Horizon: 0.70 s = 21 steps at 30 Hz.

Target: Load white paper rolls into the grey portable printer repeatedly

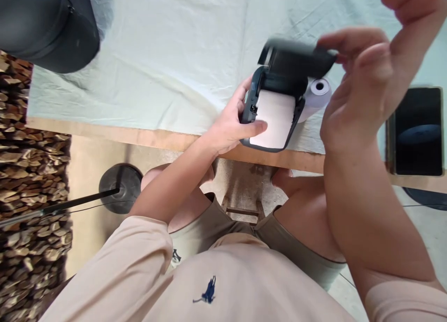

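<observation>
A small dark grey printer [252,103] sits at the table's near edge with white paper [275,119] loaded inside. My left hand [232,121] grips its left side, thumb resting on the paper. My right hand [363,79] is raised over it, fingertips on the black lid [296,58], which stands swung up and looks blurred. A white paper roll [316,96] lies on the table just behind the printer, partly hidden by it.
A pale cloth [167,56] covers the wooden table [153,136]. A dark phone [417,131] lies at the right. A black round object [52,28] stands at the far left corner. Below are my knees, a stand base [120,187] and a stone-textured wall.
</observation>
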Each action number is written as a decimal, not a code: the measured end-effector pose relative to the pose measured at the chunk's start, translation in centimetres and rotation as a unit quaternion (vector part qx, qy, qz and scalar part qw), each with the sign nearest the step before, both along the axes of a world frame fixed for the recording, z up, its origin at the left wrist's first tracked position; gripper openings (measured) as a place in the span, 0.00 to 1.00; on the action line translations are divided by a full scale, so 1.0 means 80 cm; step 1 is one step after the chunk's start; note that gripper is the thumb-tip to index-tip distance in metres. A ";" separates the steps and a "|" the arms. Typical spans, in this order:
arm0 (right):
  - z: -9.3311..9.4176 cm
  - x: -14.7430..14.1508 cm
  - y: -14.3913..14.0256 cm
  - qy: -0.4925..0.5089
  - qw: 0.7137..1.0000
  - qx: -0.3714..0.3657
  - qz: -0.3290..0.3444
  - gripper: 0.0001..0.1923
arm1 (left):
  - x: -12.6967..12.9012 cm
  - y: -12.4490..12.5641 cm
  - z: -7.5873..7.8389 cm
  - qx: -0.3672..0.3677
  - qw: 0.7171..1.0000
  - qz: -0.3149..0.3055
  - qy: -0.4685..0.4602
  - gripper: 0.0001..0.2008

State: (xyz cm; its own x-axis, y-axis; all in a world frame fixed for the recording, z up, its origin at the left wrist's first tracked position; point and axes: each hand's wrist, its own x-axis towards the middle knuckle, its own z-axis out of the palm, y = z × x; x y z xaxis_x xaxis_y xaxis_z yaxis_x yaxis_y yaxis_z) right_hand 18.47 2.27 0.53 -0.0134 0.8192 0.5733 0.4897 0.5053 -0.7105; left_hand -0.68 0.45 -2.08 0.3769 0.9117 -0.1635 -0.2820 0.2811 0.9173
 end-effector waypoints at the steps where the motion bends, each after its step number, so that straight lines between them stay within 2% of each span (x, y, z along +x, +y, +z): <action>1: -0.001 0.001 0.002 0.038 0.999 0.027 0.007 0.19 | 0.000 0.001 0.000 0.000 1.000 0.001 0.006 0.44; 2: 0.000 0.001 0.002 0.065 0.996 0.050 0.019 0.17 | 0.000 0.001 0.000 0.000 1.000 0.001 0.010 0.43; 5: 0.011 -0.001 -0.005 0.086 0.994 0.056 0.024 0.14 | 0.000 0.002 0.000 -0.005 1.000 0.009 -0.008 0.39; 8: 0.027 -0.011 -0.025 0.021 0.999 0.027 0.007 0.12 | 0.001 0.001 -0.003 -0.016 0.997 0.027 -0.071 0.29; 11: 0.037 -0.023 -0.046 -0.073 0.997 -0.014 0.034 0.18 | 0.000 -0.004 -0.004 -0.036 0.995 0.033 -0.086 0.26; 15: 0.037 -0.035 -0.057 -0.129 0.989 -0.047 0.053 0.19 | -0.002 -0.010 0.007 -0.010 0.999 0.013 -0.048 0.23; 19: 0.035 -0.041 -0.054 -0.113 0.989 -0.054 0.072 0.20 | -0.003 -0.007 0.013 0.025 0.997 -0.020 -0.068 0.15; 21: 0.033 -0.028 -0.052 -0.092 0.992 -0.058 0.063 0.18 | -0.003 -0.005 0.010 0.019 0.997 -0.016 -0.076 0.13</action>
